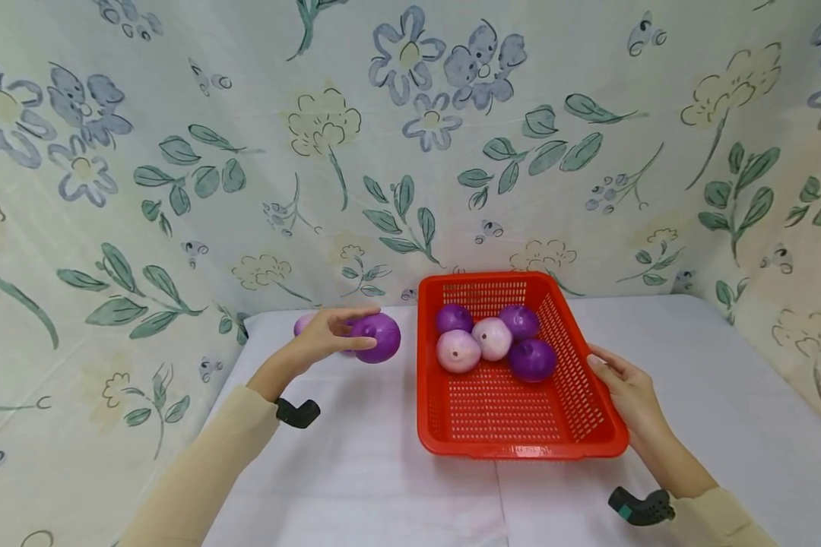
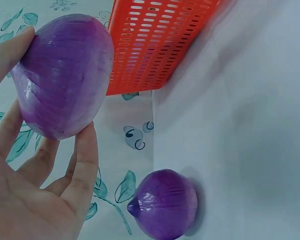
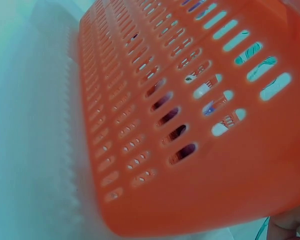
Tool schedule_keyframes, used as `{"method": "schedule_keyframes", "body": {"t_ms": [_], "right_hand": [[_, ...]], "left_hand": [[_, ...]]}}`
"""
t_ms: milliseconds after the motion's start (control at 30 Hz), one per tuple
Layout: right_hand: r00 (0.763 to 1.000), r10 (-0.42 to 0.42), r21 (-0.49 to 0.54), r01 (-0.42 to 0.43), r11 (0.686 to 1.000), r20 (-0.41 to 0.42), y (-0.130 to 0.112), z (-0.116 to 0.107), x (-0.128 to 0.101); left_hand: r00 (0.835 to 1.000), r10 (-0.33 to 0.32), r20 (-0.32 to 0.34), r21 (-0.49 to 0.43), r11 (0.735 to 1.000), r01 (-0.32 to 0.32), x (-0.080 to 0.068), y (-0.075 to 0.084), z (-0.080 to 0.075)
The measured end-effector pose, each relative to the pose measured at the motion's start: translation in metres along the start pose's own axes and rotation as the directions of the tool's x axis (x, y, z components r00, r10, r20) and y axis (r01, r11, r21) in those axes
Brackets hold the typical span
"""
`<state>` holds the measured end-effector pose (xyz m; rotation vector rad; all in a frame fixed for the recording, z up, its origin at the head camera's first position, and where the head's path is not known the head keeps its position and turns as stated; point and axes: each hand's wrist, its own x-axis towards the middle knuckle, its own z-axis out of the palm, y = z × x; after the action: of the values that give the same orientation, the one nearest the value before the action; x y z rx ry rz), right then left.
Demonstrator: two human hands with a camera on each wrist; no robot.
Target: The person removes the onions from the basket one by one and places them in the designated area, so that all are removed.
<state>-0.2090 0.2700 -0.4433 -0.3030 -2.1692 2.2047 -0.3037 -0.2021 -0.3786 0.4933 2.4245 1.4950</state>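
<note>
Left arm: enters the head view from 7 o'clock and points toward 1 o'clock, the left hand [image 1: 330, 334] raised over the tabletop [image 1: 362, 471]. Right arm: enters from 5 o'clock and points toward 11 o'clock, the right hand [image 1: 628, 391] at the basket's [image 1: 520, 451] 3 o'clock side.

State of hands: the left grasps the held onion [image 1: 379, 338], thumb to one side and fingers to the other, parted by the onion's width. This onion is clear of the tabletop, at 9 o'clock from the basket and apart from it. The right grips the basket's rim. Inside the basket sit five onions [image 1: 492, 339], three purple and two pale, grouped toward 12 o'clock.

View differences: the left wrist view shows a loose onion [image 2: 166, 205] on the tabletop, at 5 o'clock from the held one, its pointed tip visible. Only the head view shows a pale onion [image 1: 302, 324], partly covered, at 10 o'clock from the left hand. The right wrist view shows the basket's slotted outer wall, with a finger [image 3: 290, 222] at 4 o'clock.
</note>
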Motion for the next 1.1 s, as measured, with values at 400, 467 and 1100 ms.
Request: {"method": "schedule_keyframes", "body": {"t_ms": [400, 467, 1100], "right_hand": [[1.0, 0.01, 0.052, -0.01, 0.999, -0.004, 0.0, 0.0, 0.001], [1.0, 0.01, 0.053, -0.009, 0.999, -0.003, 0.0, 0.0, 0.001], [1.0, -0.003, 0.032, 0.004, 0.999, -0.019, 0.0, 0.0, 0.0]], "left_hand": [[0.986, -0.143, -0.085, 0.02, 0.989, 0.145, -0.01, -0.036, 0.006], [0.985, -0.146, -0.091, 0.013, 0.989, 0.148, -0.01, -0.042, 0.008], [0.98, -0.161, -0.121, -0.007, 0.987, 0.161, -0.004, -0.071, 0.027]]}}
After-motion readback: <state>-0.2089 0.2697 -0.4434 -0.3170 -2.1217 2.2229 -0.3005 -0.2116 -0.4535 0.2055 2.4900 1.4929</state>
